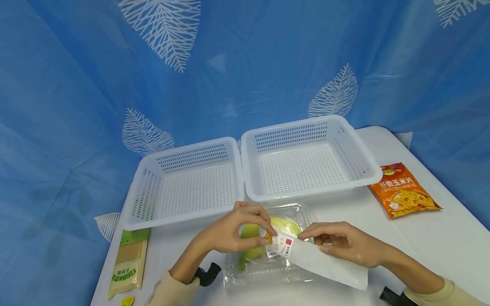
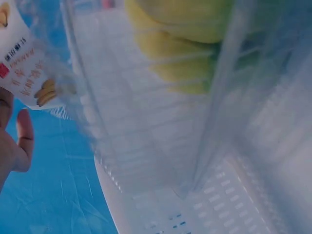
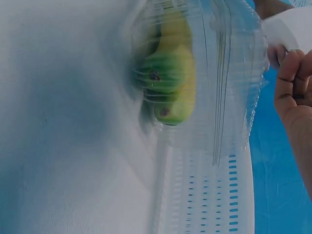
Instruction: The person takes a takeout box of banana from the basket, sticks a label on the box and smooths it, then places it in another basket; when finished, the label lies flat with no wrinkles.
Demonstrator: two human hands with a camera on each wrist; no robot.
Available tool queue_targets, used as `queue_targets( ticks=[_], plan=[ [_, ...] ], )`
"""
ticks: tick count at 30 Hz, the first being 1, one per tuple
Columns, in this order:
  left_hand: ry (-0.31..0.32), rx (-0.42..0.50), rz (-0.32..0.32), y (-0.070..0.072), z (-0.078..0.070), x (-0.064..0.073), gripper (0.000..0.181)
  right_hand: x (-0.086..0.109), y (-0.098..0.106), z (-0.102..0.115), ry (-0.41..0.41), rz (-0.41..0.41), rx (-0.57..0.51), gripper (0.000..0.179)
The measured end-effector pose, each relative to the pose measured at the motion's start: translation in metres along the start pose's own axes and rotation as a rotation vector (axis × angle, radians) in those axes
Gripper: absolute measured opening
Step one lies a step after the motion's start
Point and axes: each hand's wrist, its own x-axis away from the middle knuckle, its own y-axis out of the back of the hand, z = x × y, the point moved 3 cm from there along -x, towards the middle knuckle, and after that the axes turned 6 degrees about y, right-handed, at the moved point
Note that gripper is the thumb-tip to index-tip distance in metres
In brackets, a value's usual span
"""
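White paper catches the eye first in the head view: a banana label strip (image 1: 329,262) slants above a clear plastic clamshell (image 1: 264,278) of green-yellow bananas (image 1: 285,225), which sits on the tabletop (image 1: 417,242) in front of the left basket (image 1: 132,204) and right basket (image 1: 314,192). The hands are apart but joined by the strip: the left hand (image 1: 241,227) pinches its printed end, and the right hand (image 1: 346,242) grips the plain part near its upper edge. Uneven pulling could tear the paper, and bending the printed end could crease it. From the left wrist, the thumb shows just beside the print; whether the strip touches the lid, I cannot tell. From the right wrist, curled fingers pinch the paper beyond the lid; neither hand appears to brace the box, so a bumped wrist might slide it.
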Motion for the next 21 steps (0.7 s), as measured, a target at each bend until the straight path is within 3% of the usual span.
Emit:
queue_targets(
  ticks=[7, 12, 21],
  plan=[
    [0.023, 0.227, 0.017, 0.004, 0.001, 0.019, 0.02, 0.0, 0.005, 0.0, 0.017, -0.007, 0.008, 0.047],
    [0.059, 0.369, 0.005, 0.003, 0.006, 0.049, 0.027, 0.004, 0.006, -0.003, 0.024, -0.033, 0.045, 0.048],
    [0.082, 0.608, -0.021, -0.012, 0.023, 0.117, 0.04, 0.014, 0.01, -0.01, -0.13, -0.168, 0.466, 0.05]
  ],
)
